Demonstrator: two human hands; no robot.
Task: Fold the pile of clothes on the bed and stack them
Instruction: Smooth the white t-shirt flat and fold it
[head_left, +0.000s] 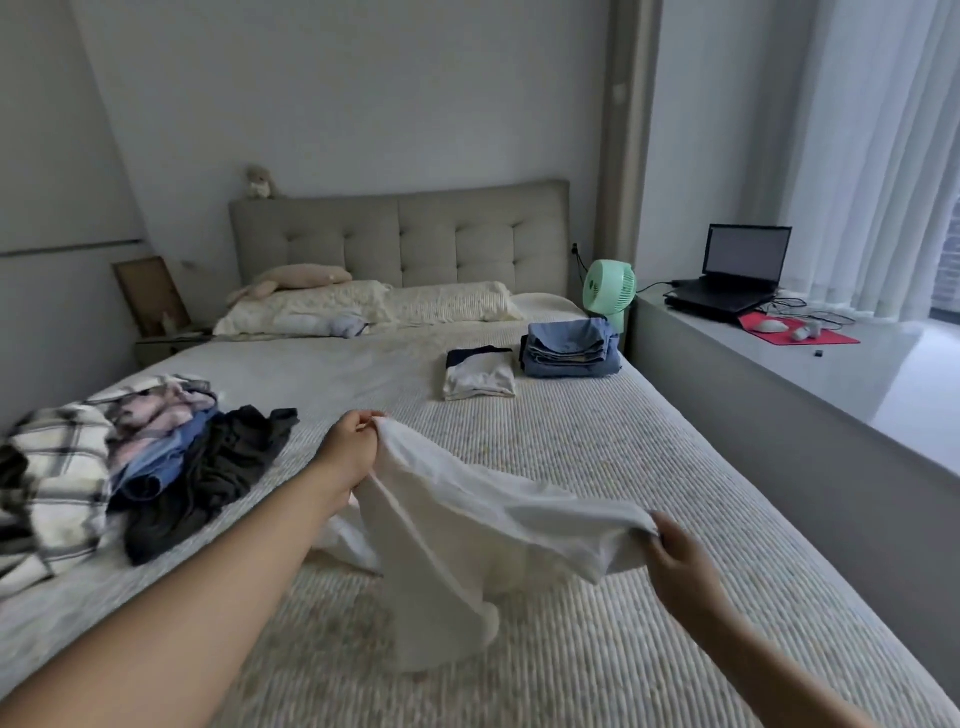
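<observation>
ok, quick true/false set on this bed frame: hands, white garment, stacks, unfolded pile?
1. Both hands hold the white garment: true, left hand and right hand each pinch an edge.
2. The unfolded pile lies by the right hand: false, it lies beside the left arm.
3. The blue folded stack sits near the green fan: true.
4. The white garment lies folded flat on the bed: false, it hangs unfolded between the hands.

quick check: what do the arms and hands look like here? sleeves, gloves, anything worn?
Two bare forearms enter from the bottom edge. No sleeves reach into view, and there are no gloves. The left hand and right hand show no rings, and the wrists carry no watch or band. No markings are visible.
</observation>
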